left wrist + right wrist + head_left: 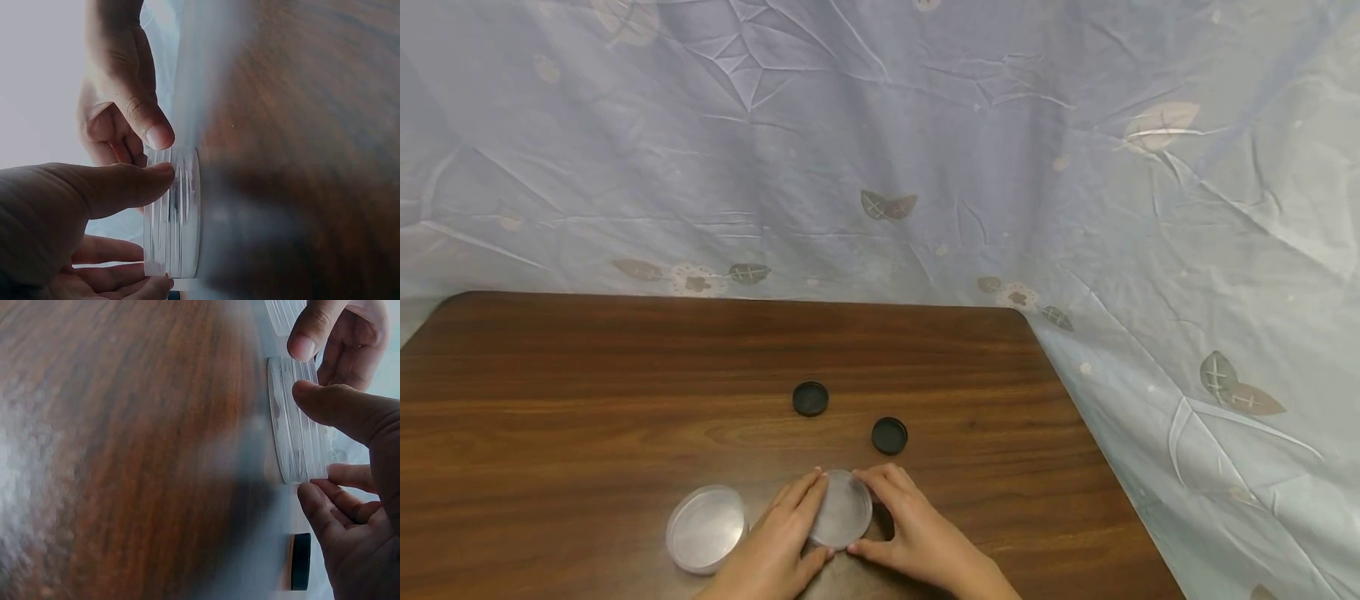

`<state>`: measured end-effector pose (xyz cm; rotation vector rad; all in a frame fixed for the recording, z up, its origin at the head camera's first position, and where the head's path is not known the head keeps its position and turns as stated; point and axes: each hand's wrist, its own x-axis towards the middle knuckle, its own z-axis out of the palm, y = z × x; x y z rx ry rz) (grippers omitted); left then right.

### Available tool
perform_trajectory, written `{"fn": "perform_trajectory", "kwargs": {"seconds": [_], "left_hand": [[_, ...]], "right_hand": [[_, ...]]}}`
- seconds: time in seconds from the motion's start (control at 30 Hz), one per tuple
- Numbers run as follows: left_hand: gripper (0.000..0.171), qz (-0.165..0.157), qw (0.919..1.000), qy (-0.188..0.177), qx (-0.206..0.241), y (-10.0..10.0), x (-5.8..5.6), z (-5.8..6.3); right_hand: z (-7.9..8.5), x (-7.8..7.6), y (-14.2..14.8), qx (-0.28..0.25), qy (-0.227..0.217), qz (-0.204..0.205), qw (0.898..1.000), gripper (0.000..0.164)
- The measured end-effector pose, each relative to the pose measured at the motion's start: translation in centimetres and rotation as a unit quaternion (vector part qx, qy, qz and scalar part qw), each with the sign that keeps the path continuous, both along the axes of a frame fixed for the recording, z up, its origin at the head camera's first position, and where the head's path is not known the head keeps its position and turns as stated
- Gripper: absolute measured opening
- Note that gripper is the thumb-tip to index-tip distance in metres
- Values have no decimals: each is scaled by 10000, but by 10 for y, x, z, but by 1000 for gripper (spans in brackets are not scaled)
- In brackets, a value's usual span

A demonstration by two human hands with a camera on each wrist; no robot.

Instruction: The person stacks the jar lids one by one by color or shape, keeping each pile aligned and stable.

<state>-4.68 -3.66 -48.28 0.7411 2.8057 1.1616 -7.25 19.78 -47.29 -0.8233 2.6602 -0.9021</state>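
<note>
Both hands hold a clear, round plastic dish (842,512) at the front of the table, one on each side. My left hand (781,533) grips its left rim, with the thumb on the near edge and the fingers on the far edge. My right hand (919,530) curves round the right side, its thumb near the left thumb. Seen edge-on in the left wrist view, the clear dish (185,219) has several ridged layers in its wall and sits low over the wood. A second clear round dish (707,530) lies just left of my left hand.
Two shallow black round caps lie beyond the hands: one black cap (810,399) farther back, the other black cap (890,436) nearer and to the right. The brown wooden table (587,375) meets a pale, leaf-patterned cloth (820,167) behind and at the right.
</note>
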Motion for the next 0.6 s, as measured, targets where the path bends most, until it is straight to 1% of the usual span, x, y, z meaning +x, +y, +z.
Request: {"fn": "perform_trajectory", "kwargs": {"seconds": [0.2,0.27,0.33,0.6], "left_hand": [[79,54,9996,261,-69,1,1,-1],[79,35,9995,297,-83,1,1,-2],[79,23,9995,295,-85,1,1,-2],[80,-47,9999,61,-152,0,1,-2]], "right_hand": [[-1,1,0,58,-6,-44,10000,76],[-2,1,0,58,-26,-60,10000,76],[-2,1,0,49,-35,-64,10000,76],[-2,1,1,28,-127,-83,9999,76]]}}
